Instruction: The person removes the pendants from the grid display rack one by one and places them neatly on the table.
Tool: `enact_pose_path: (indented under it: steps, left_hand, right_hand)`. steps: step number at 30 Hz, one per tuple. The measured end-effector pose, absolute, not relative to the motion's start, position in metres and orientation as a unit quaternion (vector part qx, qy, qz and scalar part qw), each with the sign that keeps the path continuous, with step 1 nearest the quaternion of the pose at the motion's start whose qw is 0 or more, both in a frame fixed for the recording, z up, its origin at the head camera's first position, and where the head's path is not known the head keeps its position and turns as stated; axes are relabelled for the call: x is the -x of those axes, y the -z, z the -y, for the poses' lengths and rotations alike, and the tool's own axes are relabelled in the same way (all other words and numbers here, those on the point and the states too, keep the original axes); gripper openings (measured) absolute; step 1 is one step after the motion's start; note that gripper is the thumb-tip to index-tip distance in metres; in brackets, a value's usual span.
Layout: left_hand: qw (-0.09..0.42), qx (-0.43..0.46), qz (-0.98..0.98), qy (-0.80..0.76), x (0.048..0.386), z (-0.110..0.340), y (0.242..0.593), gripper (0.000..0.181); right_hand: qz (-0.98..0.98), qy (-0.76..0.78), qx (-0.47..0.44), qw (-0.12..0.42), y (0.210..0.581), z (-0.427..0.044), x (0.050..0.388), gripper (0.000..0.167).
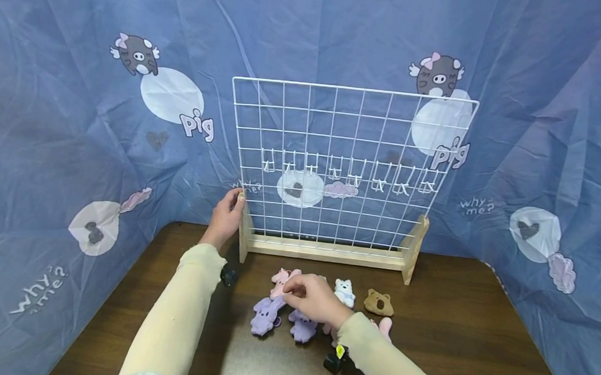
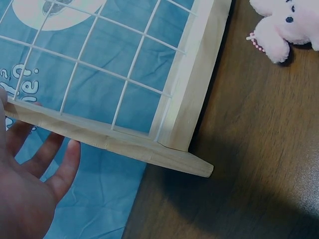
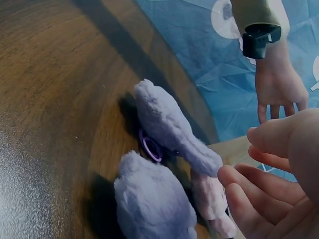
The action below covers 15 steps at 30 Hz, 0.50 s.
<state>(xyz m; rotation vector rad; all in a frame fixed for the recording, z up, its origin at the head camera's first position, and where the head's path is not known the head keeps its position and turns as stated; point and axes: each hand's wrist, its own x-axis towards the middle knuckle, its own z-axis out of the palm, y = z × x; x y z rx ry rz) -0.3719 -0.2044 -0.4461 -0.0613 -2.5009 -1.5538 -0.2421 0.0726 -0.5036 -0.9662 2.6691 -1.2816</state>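
Observation:
A white wire grid rack [image 1: 341, 204] on a wooden stand [image 1: 322, 252] rises at the back of the table. My left hand [image 1: 224, 220] holds its left side post; in the left wrist view the fingers [image 2: 65, 172] go behind the wooden post [image 2: 99, 138]. My right hand [image 1: 314, 298] hovers over the plush toys, thumb and fingers apart. Its fingertips [image 3: 228, 174] are at the ear tip of a purple plush bunny [image 3: 164, 112]; whether they touch cannot be told. Beside that bunny lies a second purple plush [image 1: 302, 328], and a pink plush bunny [image 1: 277, 283] lies behind.
Several white wire hooks [image 1: 334, 173] hang in a row on the grid. Right of my right hand lie a white plush [image 1: 344, 292], a brown plush bear [image 1: 379, 303] and a pink plush [image 1: 385, 328] partly behind my sleeve. A blue printed cloth [image 1: 310, 33] surrounds the wooden table [image 1: 457, 335].

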Motion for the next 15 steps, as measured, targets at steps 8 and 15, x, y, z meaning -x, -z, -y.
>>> enact_pose_path:
  steps: [8, 15]
  left_hand:
    - [0.103, 0.021, 0.845, 0.524, 0.373, 0.205, 0.448, 0.048]
    - [0.094, 0.017, 0.845, 0.526, 0.373, 0.205, 0.446, 0.05]
  right_hand:
    - [-0.849, 0.436, 0.297, 0.004, 0.506, -0.083, 0.241, 0.005]
    - [-0.84, 0.462, 0.284, 0.022, 0.502, -0.095, 0.234, 0.007]
